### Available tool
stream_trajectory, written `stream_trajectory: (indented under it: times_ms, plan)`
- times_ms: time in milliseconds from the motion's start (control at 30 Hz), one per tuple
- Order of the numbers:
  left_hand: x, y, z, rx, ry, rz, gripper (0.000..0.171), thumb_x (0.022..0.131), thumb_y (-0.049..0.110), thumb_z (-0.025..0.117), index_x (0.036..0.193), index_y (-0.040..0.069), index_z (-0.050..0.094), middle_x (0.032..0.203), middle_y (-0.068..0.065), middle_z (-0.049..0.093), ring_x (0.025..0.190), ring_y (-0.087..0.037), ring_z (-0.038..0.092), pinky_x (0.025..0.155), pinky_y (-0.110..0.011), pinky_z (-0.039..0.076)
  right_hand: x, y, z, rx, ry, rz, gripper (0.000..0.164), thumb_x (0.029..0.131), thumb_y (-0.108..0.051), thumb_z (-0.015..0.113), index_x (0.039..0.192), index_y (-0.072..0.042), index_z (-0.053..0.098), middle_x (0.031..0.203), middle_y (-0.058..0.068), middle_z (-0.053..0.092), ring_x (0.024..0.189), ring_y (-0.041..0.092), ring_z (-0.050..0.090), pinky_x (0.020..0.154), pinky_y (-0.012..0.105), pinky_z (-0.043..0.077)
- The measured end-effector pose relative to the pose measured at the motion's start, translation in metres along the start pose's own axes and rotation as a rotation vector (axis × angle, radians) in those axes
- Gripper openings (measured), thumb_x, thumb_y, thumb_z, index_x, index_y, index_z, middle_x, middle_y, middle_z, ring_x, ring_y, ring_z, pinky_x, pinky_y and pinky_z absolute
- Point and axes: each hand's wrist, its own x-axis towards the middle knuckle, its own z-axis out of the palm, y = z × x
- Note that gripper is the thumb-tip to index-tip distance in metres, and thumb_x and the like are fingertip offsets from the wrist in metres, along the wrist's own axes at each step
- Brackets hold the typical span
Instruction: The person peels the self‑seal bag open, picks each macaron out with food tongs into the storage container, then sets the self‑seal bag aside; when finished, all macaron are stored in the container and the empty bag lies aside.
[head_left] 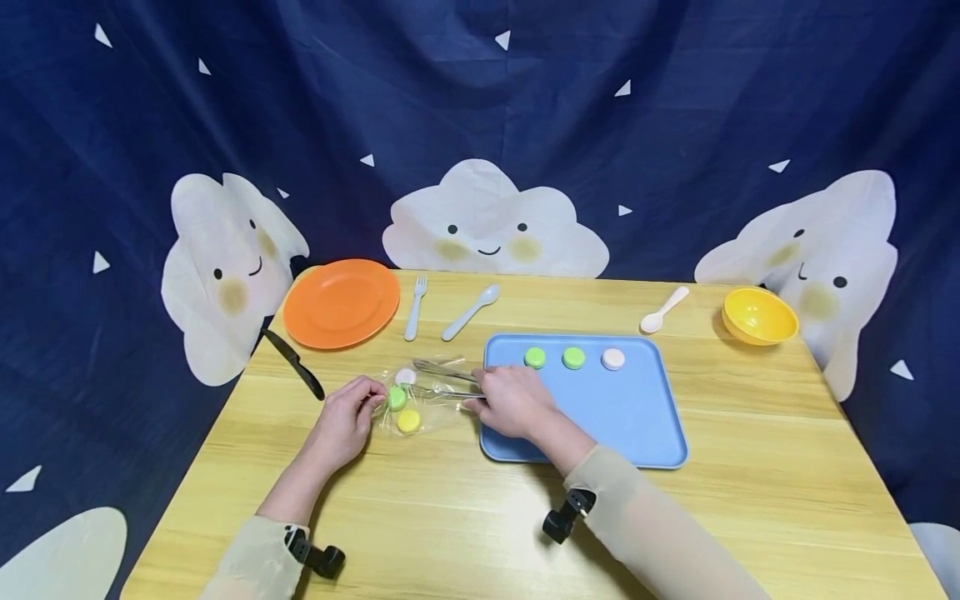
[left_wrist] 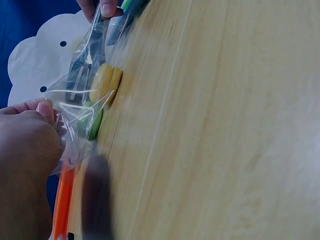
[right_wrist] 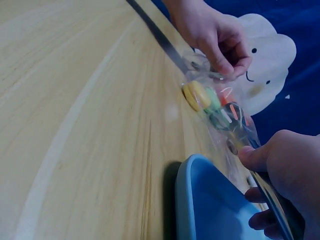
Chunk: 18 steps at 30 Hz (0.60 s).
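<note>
On the near side of the wooden table (head_left: 442,517), the left hand (head_left: 341,425) pinches the edge of a clear bag (head_left: 433,417) between thumb and fingertips. The right hand (head_left: 517,404) grips metal tongs (head_left: 442,372), fingers curled round the handles. From the right fingers the bag lies at 9 o'clock, and the tongs' long axis runs that way too, arms parted, overlapping the bag. Inside it, near to far, sit a yellow macaron (head_left: 408,421), a green macaron (head_left: 397,398) and a pale macaron (head_left: 406,377). The left hand is nearer to these, just beside the green one. The tong tips end by the pale one; whether they touch it, I cannot tell.

A blue tray (head_left: 607,421) lies under and to 3 o'clock of the right hand, with three macarons (head_left: 573,358) along its far side. Beyond the left hand, at 11 o'clock, is a black knife (head_left: 302,372), then an orange plate (head_left: 341,304).
</note>
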Motion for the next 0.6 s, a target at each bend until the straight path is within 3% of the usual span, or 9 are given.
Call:
stream_trajectory:
  times_ms: [200,433,600]
  plan:
    - [0.0002,-0.0023,-0.0018,-0.051,-0.031,0.02,0.021,0.091,-0.012,0.074,0.095,0.008,0.069,0.094,0.001,0.07,0.089,-0.015,0.068,0.079,-0.023,0.053,0.0053,-0.001,-0.0007,-0.045,-0.006,-0.047,0.039,0.102,-0.05,0.068,0.115,-0.014,0.072,0.089,-0.003,0.067,0.062,0.017,0.054,0.053,0.036,0.044]
    - [-0.0029,-0.0053,-0.0029,-0.115,-0.043,0.028,0.019,0.092,-0.011,0.073,0.095,0.008,0.068,0.093,-0.002,0.069,0.088,-0.014,0.066,0.08,-0.015,0.049,0.008,-0.0006,-0.0003,-0.028,0.012,-0.093,0.029,0.102,-0.048,0.07,0.095,-0.019,0.065,0.083,-0.006,0.065,0.055,0.014,0.049,0.049,0.032,0.04]
    - [-0.0042,-0.0075,-0.0045,-0.134,-0.052,0.04,0.01,0.097,-0.003,0.071,0.096,0.007,0.068,0.094,-0.006,0.07,0.089,-0.016,0.067,0.081,-0.015,0.049,0.0057,0.0012,0.0002,-0.005,0.013,-0.092,0.029,0.102,-0.048,0.069,0.094,-0.02,0.065,0.081,-0.006,0.065,0.057,0.015,0.05,0.052,0.032,0.041]
